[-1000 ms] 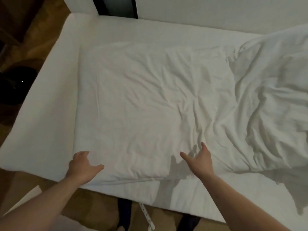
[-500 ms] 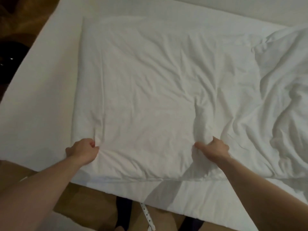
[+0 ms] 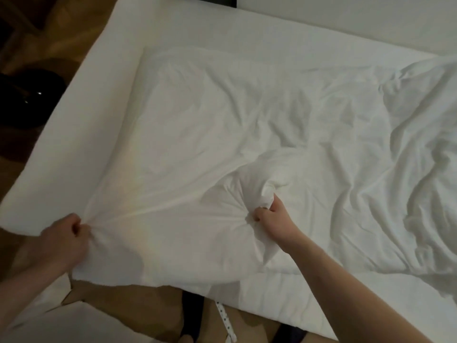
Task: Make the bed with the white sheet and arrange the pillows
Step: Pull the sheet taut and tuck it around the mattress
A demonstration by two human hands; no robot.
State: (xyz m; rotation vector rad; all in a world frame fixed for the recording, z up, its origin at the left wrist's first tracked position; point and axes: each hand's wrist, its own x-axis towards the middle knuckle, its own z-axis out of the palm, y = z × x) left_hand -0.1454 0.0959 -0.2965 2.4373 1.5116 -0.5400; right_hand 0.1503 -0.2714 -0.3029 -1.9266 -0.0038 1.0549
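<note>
A white sheet lies wrinkled across the bed, heaped in folds at the right. My left hand grips its near left corner in a fist and has drawn it over the mattress's front edge. My right hand clutches a bunch of the same sheet near the middle of the front edge, and creases radiate from both fists. No pillow shows as a separate thing.
Wooden floor runs along the bed's left side, with a dark round object on it. A white wall backs the bed. Dark feet and a dotted white strap show below the mattress edge.
Both hands went from open above the sheet to fists gripping it. The sheet's near edge has been pulled toward me and bunched, with the left corner now past the mattress edge.
</note>
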